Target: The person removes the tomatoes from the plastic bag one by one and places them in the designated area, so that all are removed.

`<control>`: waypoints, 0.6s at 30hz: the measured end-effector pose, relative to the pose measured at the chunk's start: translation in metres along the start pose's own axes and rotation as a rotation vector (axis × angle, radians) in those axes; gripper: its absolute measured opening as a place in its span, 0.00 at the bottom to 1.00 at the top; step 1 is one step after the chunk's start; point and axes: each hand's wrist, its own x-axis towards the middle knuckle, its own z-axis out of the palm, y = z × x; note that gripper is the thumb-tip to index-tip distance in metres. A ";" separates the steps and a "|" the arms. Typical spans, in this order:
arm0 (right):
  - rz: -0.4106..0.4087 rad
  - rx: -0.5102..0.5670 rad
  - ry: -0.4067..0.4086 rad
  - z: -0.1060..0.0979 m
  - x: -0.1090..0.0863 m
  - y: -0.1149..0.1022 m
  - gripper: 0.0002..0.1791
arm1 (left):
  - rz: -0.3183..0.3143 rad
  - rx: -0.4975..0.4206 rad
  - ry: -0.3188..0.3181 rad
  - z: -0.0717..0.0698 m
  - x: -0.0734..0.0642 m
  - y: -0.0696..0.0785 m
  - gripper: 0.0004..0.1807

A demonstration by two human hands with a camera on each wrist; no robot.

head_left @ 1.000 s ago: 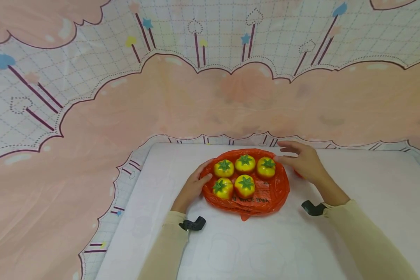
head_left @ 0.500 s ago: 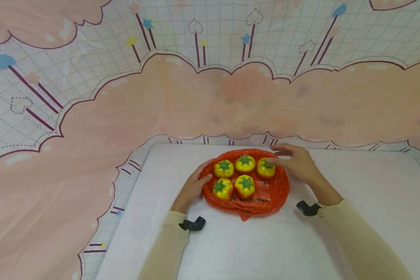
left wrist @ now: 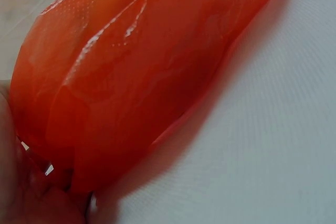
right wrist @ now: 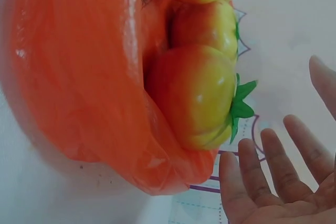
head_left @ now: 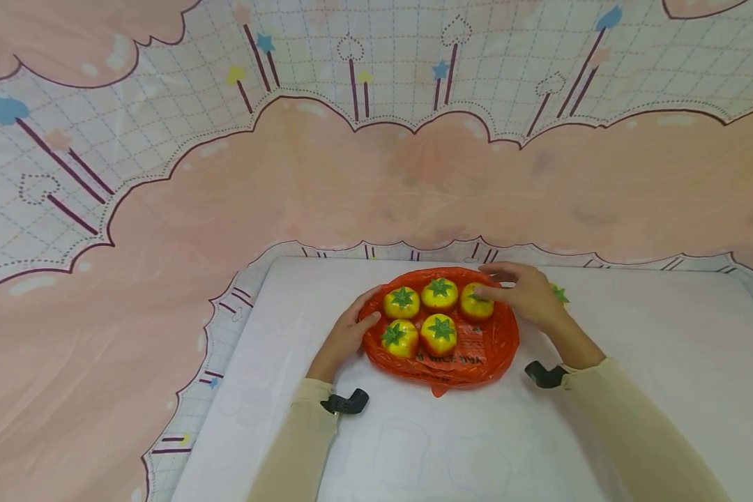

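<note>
A red plastic bag (head_left: pixel 502 348), rolled down low, stands on a white table and holds several yellow-and-red tomato-like fruits (head_left: pixel 440 333) with green star-shaped tops. My left hand (head_left: pixel 344 338) holds the bag's left side, thumb over the rim and fingers outside. Part of that hand (left wrist: pixel 39 198) shows against the bag (left wrist: pixel 136 72) in the left wrist view. My right hand (head_left: pixel 530 296) is at the bag's far right, its thumb crossing in front of the right-hand fruit (head_left: pixel 477 311). In the right wrist view its fingers (right wrist: pixel 281 169) are spread beside a fruit (right wrist: pixel 194 98).
Another fruit's green top (head_left: pixel 560 293) shows just right of my right hand, which hides most of it. White table surface (head_left: pixel 414 446) lies in front of the bag. A patterned pink cloth (head_left: pixel 376 188) hangs behind the table.
My right hand has moved left and slightly down, bringing its thumb over the right-hand fruit. The green top right of that hand has come into view. My left hand has stayed put.
</note>
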 end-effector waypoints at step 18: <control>0.039 -0.009 -0.025 0.010 0.008 0.011 0.39 | -0.002 0.005 0.001 0.000 0.000 -0.001 0.27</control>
